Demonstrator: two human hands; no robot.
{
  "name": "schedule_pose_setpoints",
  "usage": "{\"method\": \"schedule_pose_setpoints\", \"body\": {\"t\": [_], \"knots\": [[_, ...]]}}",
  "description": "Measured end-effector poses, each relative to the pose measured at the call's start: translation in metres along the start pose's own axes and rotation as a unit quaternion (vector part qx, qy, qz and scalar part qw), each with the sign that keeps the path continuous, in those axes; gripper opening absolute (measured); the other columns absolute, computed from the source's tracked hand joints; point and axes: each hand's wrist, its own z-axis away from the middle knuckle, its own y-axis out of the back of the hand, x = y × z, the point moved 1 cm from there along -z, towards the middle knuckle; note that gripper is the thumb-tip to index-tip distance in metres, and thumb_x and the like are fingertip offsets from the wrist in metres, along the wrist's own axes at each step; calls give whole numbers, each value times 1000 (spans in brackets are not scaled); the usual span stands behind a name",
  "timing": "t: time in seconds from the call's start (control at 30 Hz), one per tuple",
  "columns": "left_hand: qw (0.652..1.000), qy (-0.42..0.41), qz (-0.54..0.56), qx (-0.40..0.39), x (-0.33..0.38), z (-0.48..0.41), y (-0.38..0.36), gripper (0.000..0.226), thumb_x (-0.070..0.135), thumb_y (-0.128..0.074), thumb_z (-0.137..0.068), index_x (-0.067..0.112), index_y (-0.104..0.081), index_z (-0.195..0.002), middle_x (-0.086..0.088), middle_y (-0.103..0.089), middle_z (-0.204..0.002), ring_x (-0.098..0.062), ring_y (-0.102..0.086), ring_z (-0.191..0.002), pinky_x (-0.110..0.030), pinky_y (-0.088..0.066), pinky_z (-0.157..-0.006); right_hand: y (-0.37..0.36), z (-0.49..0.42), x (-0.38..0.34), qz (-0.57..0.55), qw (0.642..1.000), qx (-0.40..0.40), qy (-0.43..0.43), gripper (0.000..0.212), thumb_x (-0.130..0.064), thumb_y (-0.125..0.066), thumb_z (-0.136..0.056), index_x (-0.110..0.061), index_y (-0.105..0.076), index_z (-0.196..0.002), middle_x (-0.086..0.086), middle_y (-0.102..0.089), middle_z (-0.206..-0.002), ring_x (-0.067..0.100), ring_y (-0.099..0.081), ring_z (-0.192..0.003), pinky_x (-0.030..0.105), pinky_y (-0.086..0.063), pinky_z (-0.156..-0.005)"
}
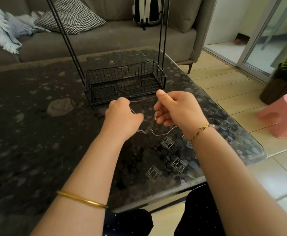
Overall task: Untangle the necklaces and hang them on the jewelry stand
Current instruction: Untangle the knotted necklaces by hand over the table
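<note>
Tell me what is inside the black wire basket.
No jewelry shows inside the wire basket; only its mesh floor is visible. The right hand covers its near right corner.

The necklaces [163, 132] between my left hand [122, 114] and right hand [175, 109] are silvery, over a table [37, 116] of dark, grey-mottled pebble pattern. Beyond both hands the jewelry stand [125, 82] is black; off to the right of my right hand stands a pink stool [282, 114].
</note>
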Motion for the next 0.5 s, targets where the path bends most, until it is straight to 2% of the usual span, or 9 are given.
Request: {"method": "schedule_pose_setpoints", "body": {"t": [0.1, 0.23, 0.3, 0.37, 0.43, 0.5], "knots": [[988, -22, 148, -26, 0, -2, 1, 56, 13, -69, -81, 21, -44, -130, 4, -50, -132, -10, -48, -115, -18, -37, -75, 0, 0, -1, -10, 1000, 1, 9, 40, -33, -48, -95, -7, -60, -66, 6, -61, -58, 15, -57, -46, 23, -45, -46], [970, -60, 183, -148, 6, 5, -1, 64, -7, -60, -77, 21, -46, -133, 4, -54, -132, -8, -46, -126, -22, -40, -95, 1, 1, -3, -17, 999, -2, 28, 41, -32, -48, -95, -6, -61, -66, 4, -62, -57, 13, -56, -45, 21, -43, -46], [963, -80, 187, -178, 10, 9, 1, 52, -8, -55, -81, 24, -56, -121, 4, -63, -116, -5, -55, -114, -12, -43, -85, 1, 1, -5, -22, 999, -5, 36, 41, -32, -49, -95, -5, -62, -67, 5, -63, -57, 13, -55, -46, 20, -43, -46], [961, -94, 185, -185, 12, 12, 3, 33, -4, -56, -83, 24, -64, -98, 2, -70, -94, -5, -64, -95, -15, -47, -80, 2, 1, -5, -25, 999, -4, 45, 41, -32, -49, -95, -6, -63, -65, 5, -63, -57, 12, -53, -45, 19, -42, -45], [961, -88, 182, -191, 12, 13, 5, 19, 2, -58, -85, 16, -68, -91, -3, -73, -81, -5, -65, -78, -18, -45, -72, 3, 1, -5, -28, 998, 4, 52, 41, -33, -49, -95, -8, -62, -63, 4, -62, -55, 10, -51, -44, 19, -40, -44], [963, -78, 177, -187, 11, 13, 7, 13, 8, -60, -86, 16, -69, -89, 0, -71, -74, 2, -62, -64, -12, -42, -59, 5, 1, -5, -31, 998, 16, 55, 41, -33, -49, -95, -9, -62, -64, 3, -62, -55, 9, -51, -43, 19, -39, -43]]}}
